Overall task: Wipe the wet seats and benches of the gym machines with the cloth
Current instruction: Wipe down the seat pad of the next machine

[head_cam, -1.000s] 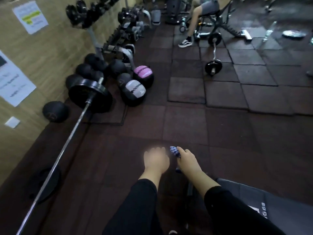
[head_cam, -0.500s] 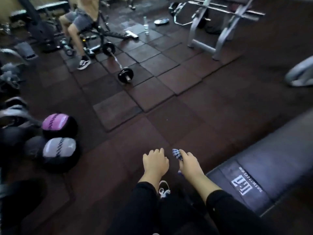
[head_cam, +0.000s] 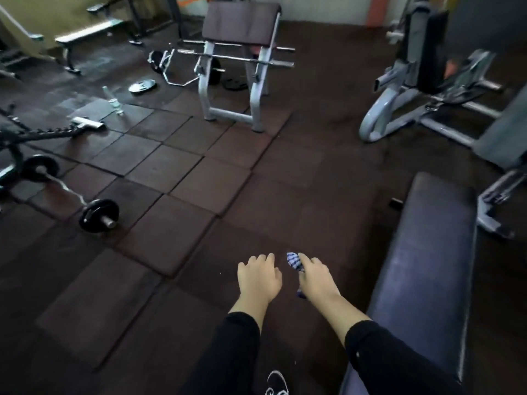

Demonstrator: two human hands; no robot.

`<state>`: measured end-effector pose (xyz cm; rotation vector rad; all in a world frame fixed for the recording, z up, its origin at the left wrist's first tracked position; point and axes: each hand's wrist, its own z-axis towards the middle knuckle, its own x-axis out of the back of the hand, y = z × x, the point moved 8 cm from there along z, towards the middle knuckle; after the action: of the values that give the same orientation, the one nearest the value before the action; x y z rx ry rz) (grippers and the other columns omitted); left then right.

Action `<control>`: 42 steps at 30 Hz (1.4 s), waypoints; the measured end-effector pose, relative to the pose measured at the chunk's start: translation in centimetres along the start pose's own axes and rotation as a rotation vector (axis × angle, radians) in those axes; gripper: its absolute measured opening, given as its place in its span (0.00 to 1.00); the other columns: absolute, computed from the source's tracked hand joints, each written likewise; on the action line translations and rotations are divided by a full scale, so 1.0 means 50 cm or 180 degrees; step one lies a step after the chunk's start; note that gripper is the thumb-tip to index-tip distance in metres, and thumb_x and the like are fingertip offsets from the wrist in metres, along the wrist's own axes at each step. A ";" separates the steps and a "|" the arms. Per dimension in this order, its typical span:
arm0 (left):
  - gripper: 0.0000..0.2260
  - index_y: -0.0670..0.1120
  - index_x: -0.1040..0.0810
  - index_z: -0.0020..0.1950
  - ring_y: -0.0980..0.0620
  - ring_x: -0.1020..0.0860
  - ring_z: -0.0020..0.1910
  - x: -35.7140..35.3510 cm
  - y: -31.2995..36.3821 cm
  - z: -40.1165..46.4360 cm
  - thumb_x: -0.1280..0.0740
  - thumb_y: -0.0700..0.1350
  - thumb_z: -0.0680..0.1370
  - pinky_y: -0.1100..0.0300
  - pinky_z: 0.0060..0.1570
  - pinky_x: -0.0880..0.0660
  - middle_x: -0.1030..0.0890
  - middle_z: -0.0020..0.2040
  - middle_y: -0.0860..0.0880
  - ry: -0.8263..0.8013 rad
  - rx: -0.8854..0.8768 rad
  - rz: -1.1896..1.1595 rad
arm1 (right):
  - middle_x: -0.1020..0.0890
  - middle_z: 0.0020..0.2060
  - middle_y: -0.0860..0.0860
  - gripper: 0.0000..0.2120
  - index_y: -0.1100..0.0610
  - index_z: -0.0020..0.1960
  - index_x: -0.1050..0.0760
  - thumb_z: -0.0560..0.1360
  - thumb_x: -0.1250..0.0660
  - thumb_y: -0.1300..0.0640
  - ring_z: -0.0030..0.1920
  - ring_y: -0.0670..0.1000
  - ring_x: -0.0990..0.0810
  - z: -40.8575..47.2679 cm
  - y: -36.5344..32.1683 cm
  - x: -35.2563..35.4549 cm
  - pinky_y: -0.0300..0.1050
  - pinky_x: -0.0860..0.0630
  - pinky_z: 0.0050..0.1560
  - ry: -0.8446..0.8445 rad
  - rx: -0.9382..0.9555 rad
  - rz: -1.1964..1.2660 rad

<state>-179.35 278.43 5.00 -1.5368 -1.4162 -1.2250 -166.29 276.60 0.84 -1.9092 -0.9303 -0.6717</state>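
Note:
My right hand [head_cam: 316, 280] grips a small blue-and-white checked cloth [head_cam: 294, 261], whose end sticks out past my fingers. Just to its left, my left hand [head_cam: 259, 277] hangs with loosely curled fingers and holds nothing. Both hands hover above the dark rubber floor. A long black padded bench [head_cam: 427, 266] lies right of my right hand, apart from it. Straight ahead stands a preacher-curl bench with a dark pad [head_cam: 239, 22] on a grey frame.
A curl bar with black plates [head_cam: 98, 215] lies on the floor at the left. A water bottle [head_cam: 114, 101] and a loose plate [head_cam: 141, 86] sit further back. A grey machine [head_cam: 422, 89] stands at the right. My shoe [head_cam: 275, 383] shows below.
My view has swung to the right: the wall, medicine balls and seated person have left the frame, and the padded bench and grey machines have come in. Both hands keep their pose.

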 end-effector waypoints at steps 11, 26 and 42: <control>0.21 0.50 0.38 0.74 0.48 0.31 0.67 0.096 0.069 0.469 0.47 0.52 0.82 0.50 0.60 0.34 0.28 0.68 0.51 -0.0266 -0.0624 0.0228 | 0.31 0.60 0.55 0.28 0.53 0.75 0.41 0.77 0.39 0.63 0.56 0.60 0.25 0.370 -0.006 0.213 0.54 0.21 0.52 0.0681 -0.0470 0.0722; 0.22 0.49 0.39 0.75 0.48 0.34 0.69 0.292 0.296 1.120 0.48 0.52 0.82 0.49 0.63 0.37 0.30 0.71 0.50 -0.0485 -0.1442 0.0480 | 0.32 0.65 0.57 0.36 0.57 0.76 0.45 0.74 0.32 0.62 0.63 0.60 0.30 0.880 0.028 0.558 0.53 0.29 0.62 0.0789 -0.1243 0.0799; 0.18 0.48 0.33 0.70 0.48 0.31 0.66 0.469 0.628 1.797 0.48 0.51 0.82 0.50 0.60 0.35 0.27 0.67 0.50 -0.0540 -0.1408 0.0458 | 0.34 0.66 0.57 0.34 0.56 0.77 0.48 0.76 0.35 0.61 0.63 0.59 0.33 1.477 0.148 1.071 0.47 0.35 0.62 0.0784 -0.1081 0.0274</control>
<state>-133.67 365.16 3.01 -2.0458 -1.1585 -1.4092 -123.26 357.35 3.04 -2.0862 -0.6031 -1.0385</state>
